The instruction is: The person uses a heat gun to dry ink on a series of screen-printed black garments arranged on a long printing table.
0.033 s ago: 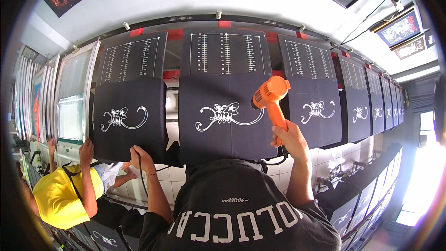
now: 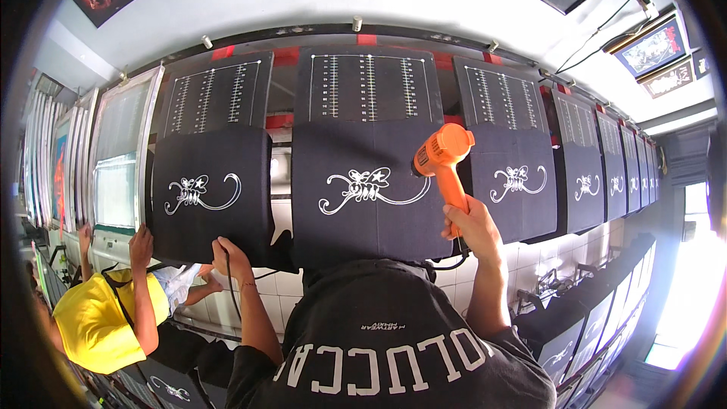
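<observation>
My right hand [image 2: 475,229] is wrapped round the handle of an orange heat gun [image 2: 447,150]. Its dark nozzle points left and down, over the right end of a white line print [image 2: 371,191] on a black shirt [image 2: 341,155]. That shirt lies over a black board [image 2: 369,83] marked with rulers, whose far part sticks out bare. Pinched in my left hand [image 2: 232,259] is a black cord [image 2: 229,284], which hangs down beside my forearm. This hand is by the near edge of another printed black shirt [image 2: 212,220].
More boards with printed black shirts [image 2: 516,201] run in a row to the right. At left, a co-worker in a yellow top [image 2: 98,326] has a hand at a framed screen [image 2: 125,144], with several other frames beyond. Behind me stands another row of shirt boards [image 2: 564,348].
</observation>
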The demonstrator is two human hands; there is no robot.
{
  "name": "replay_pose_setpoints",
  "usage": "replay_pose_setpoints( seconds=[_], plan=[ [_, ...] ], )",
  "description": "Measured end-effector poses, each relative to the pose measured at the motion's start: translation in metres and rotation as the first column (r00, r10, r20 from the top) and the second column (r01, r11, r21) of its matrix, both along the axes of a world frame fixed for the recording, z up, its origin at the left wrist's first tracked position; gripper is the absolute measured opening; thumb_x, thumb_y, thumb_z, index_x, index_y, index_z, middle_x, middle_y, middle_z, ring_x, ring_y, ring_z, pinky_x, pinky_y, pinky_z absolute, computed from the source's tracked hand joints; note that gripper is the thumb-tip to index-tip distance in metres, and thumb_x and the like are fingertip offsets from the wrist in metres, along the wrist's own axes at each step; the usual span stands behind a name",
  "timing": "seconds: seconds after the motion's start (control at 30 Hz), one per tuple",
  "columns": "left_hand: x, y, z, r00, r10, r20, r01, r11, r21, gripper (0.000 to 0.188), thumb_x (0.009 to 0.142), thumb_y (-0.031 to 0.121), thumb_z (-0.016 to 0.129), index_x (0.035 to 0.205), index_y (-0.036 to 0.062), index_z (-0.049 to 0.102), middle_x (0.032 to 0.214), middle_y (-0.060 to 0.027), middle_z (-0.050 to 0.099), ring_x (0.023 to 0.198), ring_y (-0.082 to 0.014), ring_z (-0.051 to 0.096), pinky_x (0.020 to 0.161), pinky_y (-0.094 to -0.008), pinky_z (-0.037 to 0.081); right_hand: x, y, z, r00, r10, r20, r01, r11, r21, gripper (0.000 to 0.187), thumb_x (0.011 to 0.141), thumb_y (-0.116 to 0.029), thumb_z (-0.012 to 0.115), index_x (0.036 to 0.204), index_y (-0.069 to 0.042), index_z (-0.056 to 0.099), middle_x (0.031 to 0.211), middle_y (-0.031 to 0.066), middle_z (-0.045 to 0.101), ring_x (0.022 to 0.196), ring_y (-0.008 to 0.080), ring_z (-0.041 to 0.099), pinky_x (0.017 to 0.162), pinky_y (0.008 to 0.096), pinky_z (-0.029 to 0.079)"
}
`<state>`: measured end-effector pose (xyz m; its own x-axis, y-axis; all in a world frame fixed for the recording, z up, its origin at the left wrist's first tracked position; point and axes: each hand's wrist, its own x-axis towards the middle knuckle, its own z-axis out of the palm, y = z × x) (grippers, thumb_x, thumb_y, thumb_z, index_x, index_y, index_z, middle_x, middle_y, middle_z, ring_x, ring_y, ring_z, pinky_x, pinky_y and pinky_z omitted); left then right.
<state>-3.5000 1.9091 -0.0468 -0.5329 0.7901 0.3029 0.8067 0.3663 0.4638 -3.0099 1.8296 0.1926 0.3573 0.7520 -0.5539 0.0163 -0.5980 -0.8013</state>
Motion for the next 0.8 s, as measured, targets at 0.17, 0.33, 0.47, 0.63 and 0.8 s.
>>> replay_pose_setpoints(
  seconds=[0.17,0.33,0.47,0.63,0.8],
  plan=[
    [0.003,0.001,0.002,0.998,0.003,0.059,-0.004,1.000,0.020,0.031,0.101,0.025,0.050,0.082,0.0019,0.059,0.073,-0.0204,0.063,0.064,-0.0433,0.058,0.061,-0.0505,0.042,0.003,0.000,-0.006,0.999,-0.032,0.023,0.032,0.999,0.009,0.019,0.093,-0.018,0.065,0.096,0.000,0.059,0.076,0.0031,0.060,0.060,0.0123,0.063,0.057,0.0264,0.054],
    [0.004,0.001,0.002,1.000,-0.010,-0.017,0.010,0.999,0.040,0.031,0.101,0.025,0.051,0.081,0.0017,0.058,0.074,-0.0208,0.064,0.064,-0.0441,0.058,0.060,-0.0510,0.042,0.003,-0.002,-0.004,0.996,-0.048,0.076,0.047,0.999,0.010,0.019,0.093,-0.017,0.065,0.097,0.000,0.059,0.076,0.0037,0.060,0.060,0.0125,0.064,0.056,0.0261,0.054],
    [0.002,-0.001,0.000,0.998,-0.017,-0.053,0.020,0.999,0.048,0.031,0.101,0.025,0.050,0.081,0.0020,0.058,0.075,-0.0209,0.065,0.065,-0.0442,0.058,0.061,-0.0506,0.043,0.007,-0.007,-0.005,0.996,-0.060,0.064,0.059,0.998,0.012,0.020,0.093,-0.018,0.064,0.100,0.000,0.060,0.075,0.0029,0.060,0.059,0.0122,0.063,0.057,0.0257,0.054],
    [0.001,0.000,-0.001,1.000,0.000,0.008,0.000,1.000,0.017,0.032,0.101,0.026,0.050,0.081,0.0023,0.058,0.076,-0.0206,0.065,0.066,-0.0436,0.058,0.062,-0.0504,0.042,0.009,-0.012,-0.007,0.996,-0.075,0.046,0.074,0.997,0.017,0.019,0.093,-0.017,0.064,0.097,0.001,0.059,0.075,0.0035,0.060,0.059,0.0130,0.063,0.056,0.0270,0.053],
    [0.004,0.000,0.002,0.999,0.007,-0.033,-0.007,1.000,0.018,0.032,0.101,0.027,0.050,0.082,0.0032,0.059,0.075,-0.0202,0.065,0.066,-0.0438,0.058,0.062,-0.0506,0.042,0.009,-0.019,-0.006,0.995,-0.078,0.057,0.076,0.997,0.024,0.018,0.093,-0.017,0.065,0.096,0.000,0.059,0.074,0.0029,0.060,0.059,0.0129,0.062,0.056,0.0263,0.052]
  ],
)
